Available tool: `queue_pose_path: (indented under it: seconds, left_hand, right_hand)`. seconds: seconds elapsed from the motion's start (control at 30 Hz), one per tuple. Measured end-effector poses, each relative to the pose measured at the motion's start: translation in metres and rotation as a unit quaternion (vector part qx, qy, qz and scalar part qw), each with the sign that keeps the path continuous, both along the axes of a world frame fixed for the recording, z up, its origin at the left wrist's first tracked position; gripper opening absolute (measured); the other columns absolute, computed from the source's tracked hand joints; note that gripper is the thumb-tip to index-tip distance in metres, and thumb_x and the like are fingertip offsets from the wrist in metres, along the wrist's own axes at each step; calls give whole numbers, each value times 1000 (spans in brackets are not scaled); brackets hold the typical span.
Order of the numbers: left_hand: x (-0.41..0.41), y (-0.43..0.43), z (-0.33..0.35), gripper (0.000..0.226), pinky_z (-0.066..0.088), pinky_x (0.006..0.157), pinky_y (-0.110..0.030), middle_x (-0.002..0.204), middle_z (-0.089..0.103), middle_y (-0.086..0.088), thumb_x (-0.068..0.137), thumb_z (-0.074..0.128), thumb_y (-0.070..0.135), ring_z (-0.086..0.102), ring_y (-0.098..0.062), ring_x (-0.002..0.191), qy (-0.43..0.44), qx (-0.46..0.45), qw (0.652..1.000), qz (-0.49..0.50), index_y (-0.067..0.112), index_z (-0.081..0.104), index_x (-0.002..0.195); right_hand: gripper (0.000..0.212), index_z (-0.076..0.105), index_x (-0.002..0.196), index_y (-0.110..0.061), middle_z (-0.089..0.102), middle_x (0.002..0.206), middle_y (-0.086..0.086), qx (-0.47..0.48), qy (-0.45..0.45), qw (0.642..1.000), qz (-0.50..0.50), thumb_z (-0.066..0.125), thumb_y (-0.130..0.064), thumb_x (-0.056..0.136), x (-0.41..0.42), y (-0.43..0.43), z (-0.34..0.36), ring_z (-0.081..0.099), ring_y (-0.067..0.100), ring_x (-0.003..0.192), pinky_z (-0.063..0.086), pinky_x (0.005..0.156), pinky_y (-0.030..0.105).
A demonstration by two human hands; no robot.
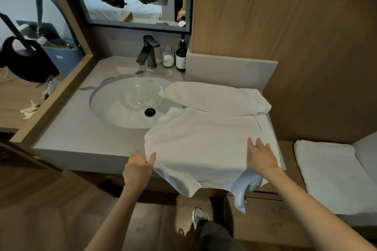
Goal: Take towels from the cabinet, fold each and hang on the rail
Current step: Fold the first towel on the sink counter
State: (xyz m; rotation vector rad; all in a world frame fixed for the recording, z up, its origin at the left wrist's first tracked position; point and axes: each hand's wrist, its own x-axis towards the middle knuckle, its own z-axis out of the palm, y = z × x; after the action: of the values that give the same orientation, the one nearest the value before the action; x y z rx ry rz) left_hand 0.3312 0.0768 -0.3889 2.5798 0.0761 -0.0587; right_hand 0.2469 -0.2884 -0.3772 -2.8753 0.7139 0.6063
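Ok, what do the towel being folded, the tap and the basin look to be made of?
The towel looks like white cotton terry: matte, soft creases, stitched hem. The tap looks like metal in a dark matte finish, with dull highlights. The basin is probably glazed white ceramic: smooth, glossy reflections.

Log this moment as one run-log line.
phase: folding | left hand: pinches towel edge | right hand: flat on towel | towel: spread on counter, front edge overhanging | second towel: lies behind it
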Motion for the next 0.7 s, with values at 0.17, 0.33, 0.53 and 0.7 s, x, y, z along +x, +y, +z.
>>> queue_pose_path:
  seconds: [0.17, 0.33, 0.53, 0.7]
  left_hand:
    - [-15, -6, -4, 27, 22, 43, -17, 54, 37, 5, 88, 65, 17, 35, -6, 45, -46, -56, 997, 21, 5, 46, 73]
    - [-13, -2, -2, 23, 29, 45, -21, 62, 50, -4, 87, 62, 20, 46, -14, 52, 4, -49, 998, 42, 3, 50, 78]
    - [0, 9, 10, 24, 33, 50, -26, 53, 46, 1, 88, 53, 10, 41, -14, 53, 73, -199, 974, 76, -7, 53, 71]
    - [10, 37, 11, 16, 42, 49, -19, 56, 57, -5, 91, 54, 5, 47, -10, 45, 170, -437, 882, 40, -5, 64, 84]
  right_hand:
    - [72, 0, 155, -23, -2, 162, 12, -3, 9, 1000, -1, 39, -10, 96, 2, 2, 4, 1, 47, 145, 23, 116, 50]
    - [73, -1, 155, -22, -3, 162, 12, -3, 17, 1000, -5, 41, -11, 96, 2, 4, 3, 1, 46, 146, 19, 116, 52]
    - [73, -2, 155, -22, -4, 162, 12, 0, 18, 1000, -8, 40, -11, 96, 2, 2, 3, 0, 45, 146, 18, 117, 51]
    - [71, -1, 155, -22, -3, 162, 12, 5, 16, 1000, -6, 38, -12, 96, 2, 1, 2, 0, 46, 146, 18, 117, 51]
